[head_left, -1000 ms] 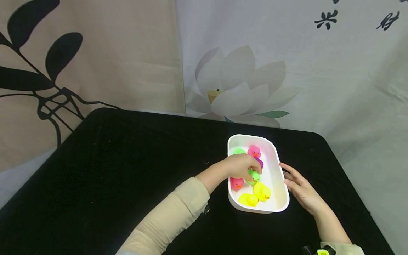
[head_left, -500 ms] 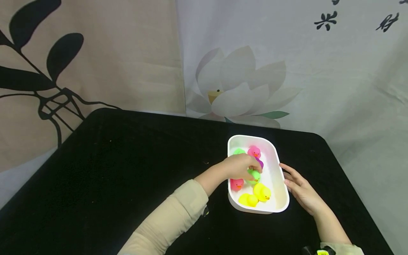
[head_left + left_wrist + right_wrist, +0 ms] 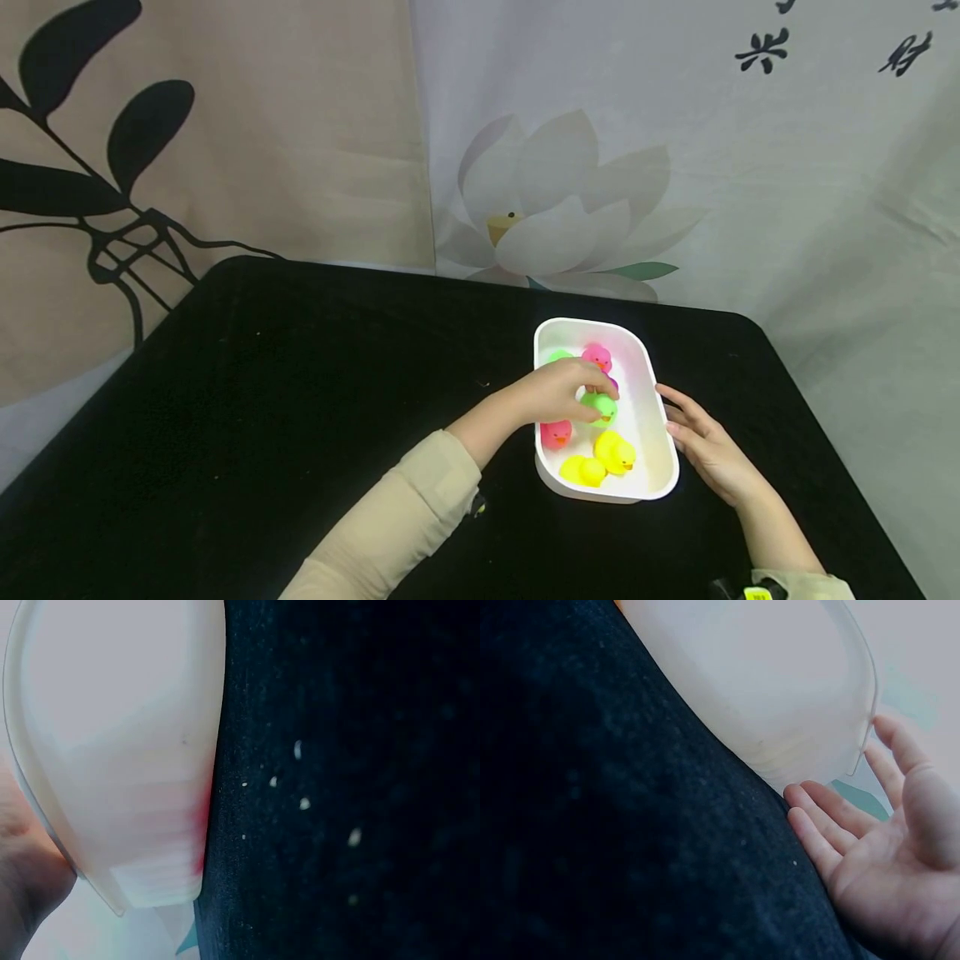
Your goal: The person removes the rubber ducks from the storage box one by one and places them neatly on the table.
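Note:
A white plastic tub (image 3: 651, 467) with rounded corners holds several rubber ducks. My left hand (image 3: 557, 392) reaches in over its left side and pinches a green rubber duck (image 3: 603, 409) between thumb and fingers. Behind that hand are a pink duck (image 3: 597, 357), part of a second green duck (image 3: 559, 355) and a mostly covered purple one. Nearer me lie a red-pink duck (image 3: 556, 435) and two yellow ducks, one (image 3: 615, 452) beside the other (image 3: 583, 471). My right hand (image 3: 708, 446) touches the tub's right side, fingers extended, as the right wrist view also shows.
The tub stands on a table covered in black cloth (image 3: 337, 375), towards its right side. Small pale specks (image 3: 304, 803) dot the cloth. Behind the table's far edge hang printed fabric sheets (image 3: 315, 125).
My left hand has lifted slightly, and the green duck in its fingers has shifted a little away from the yellow ducks. My right hand keeps its place on the tub.

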A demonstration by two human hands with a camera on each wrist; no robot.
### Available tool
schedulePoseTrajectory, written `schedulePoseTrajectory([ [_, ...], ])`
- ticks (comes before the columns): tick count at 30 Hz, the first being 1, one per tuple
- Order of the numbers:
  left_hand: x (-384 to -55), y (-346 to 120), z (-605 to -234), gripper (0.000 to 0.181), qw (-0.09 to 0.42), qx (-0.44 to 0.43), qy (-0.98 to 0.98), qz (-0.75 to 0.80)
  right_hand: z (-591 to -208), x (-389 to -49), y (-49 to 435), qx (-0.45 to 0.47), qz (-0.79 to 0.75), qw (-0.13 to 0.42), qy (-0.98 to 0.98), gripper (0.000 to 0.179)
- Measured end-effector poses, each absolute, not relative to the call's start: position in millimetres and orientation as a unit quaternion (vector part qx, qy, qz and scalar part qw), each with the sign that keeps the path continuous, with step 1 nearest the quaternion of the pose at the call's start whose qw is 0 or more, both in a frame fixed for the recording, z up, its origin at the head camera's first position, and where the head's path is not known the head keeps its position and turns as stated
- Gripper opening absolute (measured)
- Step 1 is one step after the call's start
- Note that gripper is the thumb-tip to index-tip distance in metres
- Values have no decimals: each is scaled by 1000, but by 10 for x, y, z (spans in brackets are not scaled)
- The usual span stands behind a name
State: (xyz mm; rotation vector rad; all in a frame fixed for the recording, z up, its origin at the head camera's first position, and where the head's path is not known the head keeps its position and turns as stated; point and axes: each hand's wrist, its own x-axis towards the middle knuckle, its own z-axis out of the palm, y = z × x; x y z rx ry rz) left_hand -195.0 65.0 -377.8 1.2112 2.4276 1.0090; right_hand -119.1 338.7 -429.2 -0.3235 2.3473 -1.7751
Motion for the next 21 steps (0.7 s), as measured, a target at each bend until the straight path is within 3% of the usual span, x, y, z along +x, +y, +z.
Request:
schedulePoseTrajectory([
  [12, -1866, 514, -3734, 39, 69, 425, 803, 411, -4284, -1190, 3387, -108, -598, 92, 789, 53],
  [21, -1818, 381, -3669, 40, 64, 387, 799, 455, -4277, -1183, 3377, -103, -599, 89, 789, 52],
])
